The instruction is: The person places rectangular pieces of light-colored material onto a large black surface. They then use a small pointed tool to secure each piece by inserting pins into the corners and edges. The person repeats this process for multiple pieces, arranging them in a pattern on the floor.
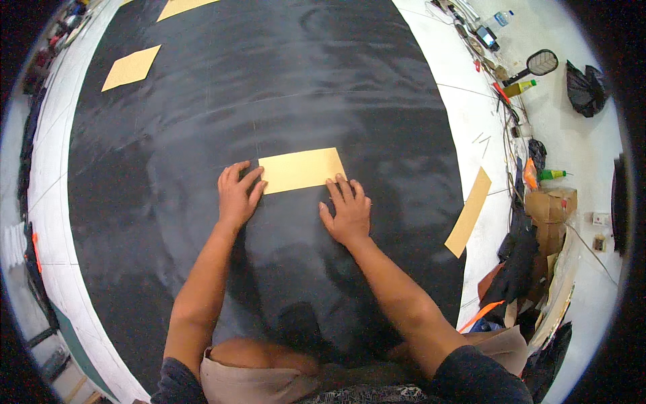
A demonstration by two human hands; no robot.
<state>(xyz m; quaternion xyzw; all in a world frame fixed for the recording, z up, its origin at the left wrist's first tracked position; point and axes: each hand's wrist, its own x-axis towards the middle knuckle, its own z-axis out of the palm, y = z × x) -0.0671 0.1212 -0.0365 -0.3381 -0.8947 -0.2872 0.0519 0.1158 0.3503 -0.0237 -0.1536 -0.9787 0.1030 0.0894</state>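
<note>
A flat yellow rectangular card piece lies on a large sheet of glossy black material in front of me. My left hand rests at its left edge, fingers apart, with the fingertips touching the edge and the lower left corner. On the right, my right hand has its fingers spread, and the fingertips lie on the lower right corner. Neither hand grips the piece. Thin straight lines cross the black sheet near the left hand.
Other yellow pieces lie at the far left, the far edge and the right border. Along the right stand a cardboard box, a racket-shaped swatter, bottles and a black plastic bag. White floor tiles border the sheet.
</note>
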